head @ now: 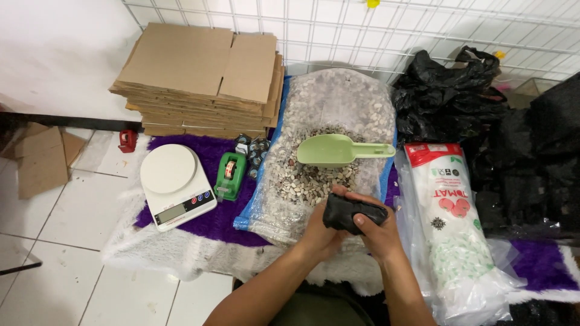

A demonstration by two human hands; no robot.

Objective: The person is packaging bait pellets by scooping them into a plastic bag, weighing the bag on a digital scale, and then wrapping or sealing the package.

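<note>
Both of your hands are closed around a small black plastic bag (353,214), rolled or bunched into a dark bundle, held just above the near end of the big clear sack of pebbles (329,151). Your right hand (379,232) wraps it from the right with the thumb pressed across its front, and your left hand (320,226) grips it from the left and beneath, fingers curled over the top edge; both are clenched on the bundle. The bundle sits in front of your body, over the sack's lower lip, where the mixed pale and dark stones show through the open mouth. A light green plastic scoop (335,151) lies on the stones, bowl to the left and handle pointing right. Left of the sack stands a green tape dispenser (230,175), and further left a white digital kitchen scale (175,184) with a round platform, both on a purple fluffy rug (211,217) spread over the white tiled floor (66,241). Behind them is a stack of flattened cardboard boxes (202,78) against a white wire grid panel (374,30). To your right lies a clear package with a red and white label holding green and white contents (453,229), and beyond it a heap of black plastic bags (483,115).
</note>
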